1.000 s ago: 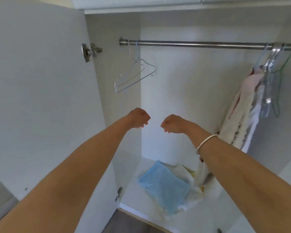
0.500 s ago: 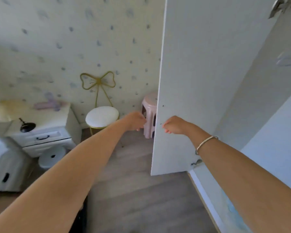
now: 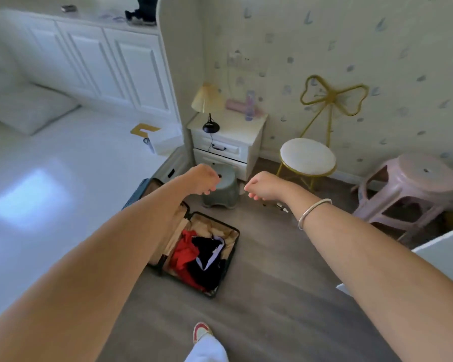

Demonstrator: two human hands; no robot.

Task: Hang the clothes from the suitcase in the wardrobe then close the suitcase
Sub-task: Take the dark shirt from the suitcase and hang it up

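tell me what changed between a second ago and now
The view swung left from the open wardrobe, past its door, to the open suitcase on the floor, red and black clothes inside. Nothing was taken or let go. Left grip and right grip stayed out in front, fingers curled, holding nothing.

One suitcase, two hands

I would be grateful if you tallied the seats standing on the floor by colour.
Pink stool: 1
Grey-green stool: 1
White-cushioned seat on a gold frame: 1
Total: 3
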